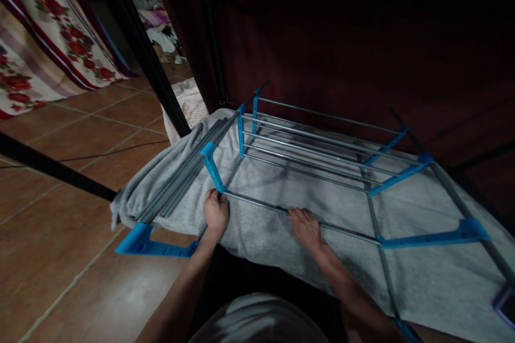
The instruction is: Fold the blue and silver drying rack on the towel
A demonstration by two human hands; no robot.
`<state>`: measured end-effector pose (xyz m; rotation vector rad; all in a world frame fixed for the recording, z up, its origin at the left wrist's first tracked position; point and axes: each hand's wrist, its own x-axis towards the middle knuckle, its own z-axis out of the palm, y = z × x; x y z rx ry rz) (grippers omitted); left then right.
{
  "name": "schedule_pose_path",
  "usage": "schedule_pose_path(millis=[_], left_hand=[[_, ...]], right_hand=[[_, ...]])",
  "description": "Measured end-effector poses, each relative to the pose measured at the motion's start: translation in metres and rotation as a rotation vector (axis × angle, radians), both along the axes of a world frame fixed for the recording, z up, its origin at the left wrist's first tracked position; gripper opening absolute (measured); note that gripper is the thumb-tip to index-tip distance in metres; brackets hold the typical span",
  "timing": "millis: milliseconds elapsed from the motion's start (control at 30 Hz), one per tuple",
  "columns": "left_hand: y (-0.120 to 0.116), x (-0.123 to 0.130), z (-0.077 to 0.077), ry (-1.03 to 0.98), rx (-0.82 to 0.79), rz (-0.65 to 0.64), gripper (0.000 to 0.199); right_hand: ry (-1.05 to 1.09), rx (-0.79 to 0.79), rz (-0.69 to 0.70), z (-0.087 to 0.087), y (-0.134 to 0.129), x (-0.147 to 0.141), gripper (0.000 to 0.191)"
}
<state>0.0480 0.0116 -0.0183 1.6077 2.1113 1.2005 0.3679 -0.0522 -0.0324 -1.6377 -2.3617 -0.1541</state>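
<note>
A partly built rack of blue plastic brackets and metal tubes lies across a grey blanket point(277, 241). My left hand point(216, 213) is closed around the grey pole just below a blue bracket point(214, 169); its fingertips are partly hidden. Farther right, my right hand point(306, 226) grips the silver rod point(257, 202), which runs from that bracket to another blue bracket point(434, 237). Several silver rods point(306, 144) span the brackets behind. Near my left forearm, one more blue bracket point(155, 244) extends past the blanket's edge.
Several loose grey tubes point(181, 179) lie bundled at the blanket's left. A dark-edged device point(506, 304) shows at the right edge. Black posts point(140, 48) stand at the left above the tiled floor point(72, 214). A dark red curtain point(322, 64) hangs behind.
</note>
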Motion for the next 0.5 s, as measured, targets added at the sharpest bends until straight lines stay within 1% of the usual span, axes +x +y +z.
schedule_pose_path(millis=[200,333,433,500], left_hand=[[-0.001,0.001,-0.003,0.003,0.006,-0.013,0.027],[0.000,0.000,-0.001,-0.004,0.005,-0.029,0.029],[-0.004,0.002,0.003,0.011,0.062,-0.047,0.042],[-0.013,0.005,0.005,0.040,0.131,-0.069,0.055]], right_hand=[[0.020,0.018,-0.015,0.000,0.000,-0.003,0.029],[0.029,0.045,-0.055,0.004,-0.005,-0.011,0.030],[0.074,0.091,-0.047,0.004,-0.018,-0.018,0.040],[0.115,0.114,-0.033,0.000,-0.033,-0.021,0.048]])
